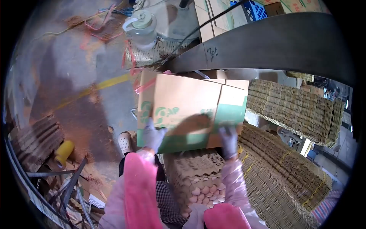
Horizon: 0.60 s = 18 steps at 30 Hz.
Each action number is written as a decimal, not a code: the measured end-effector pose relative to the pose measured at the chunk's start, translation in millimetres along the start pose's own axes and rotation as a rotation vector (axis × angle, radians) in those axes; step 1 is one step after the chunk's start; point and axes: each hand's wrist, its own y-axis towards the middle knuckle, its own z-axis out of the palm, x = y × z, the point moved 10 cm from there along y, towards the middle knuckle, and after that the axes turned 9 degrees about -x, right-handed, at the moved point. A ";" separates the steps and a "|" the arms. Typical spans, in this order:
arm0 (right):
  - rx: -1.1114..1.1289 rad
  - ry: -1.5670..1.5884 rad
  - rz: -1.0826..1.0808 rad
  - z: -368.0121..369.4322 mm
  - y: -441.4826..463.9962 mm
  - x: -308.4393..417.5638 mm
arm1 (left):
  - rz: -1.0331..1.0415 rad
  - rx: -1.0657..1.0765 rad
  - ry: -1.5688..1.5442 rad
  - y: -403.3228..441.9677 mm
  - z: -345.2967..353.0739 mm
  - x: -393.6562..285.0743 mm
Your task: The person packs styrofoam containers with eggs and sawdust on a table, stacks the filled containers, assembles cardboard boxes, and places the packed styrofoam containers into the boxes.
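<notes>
A brown cardboard box with green print and a green band along its lower part is in front of me. My left hand, in a pale glove, grips the near edge of the box at its left. On the right side, my right hand, gloved too, holds the same edge; its fingers are slightly blurred. Just below the box, close to my body, stands a stack of egg trays, with eggs showing in its near side.
Long stacks of egg trays run along the right, with another row behind. A dark metal beam crosses above the box. A clear jug stands at the back left. A yellow cylinder and metal bars lie at the left.
</notes>
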 end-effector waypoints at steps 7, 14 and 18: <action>-0.160 0.030 0.364 -55.3 94.8 -305.5 | -0.303 0.367 -0.723 58.5 -20.9 33.2; 0.052 -0.202 0.215 -18.3 44.3 -217.8 | -0.121 0.357 -0.483 -33.0 28.6 101.5; -0.067 0.189 0.772 -19.9 28.8 -237.8 | -0.286 0.308 -0.614 -42.0 29.3 87.1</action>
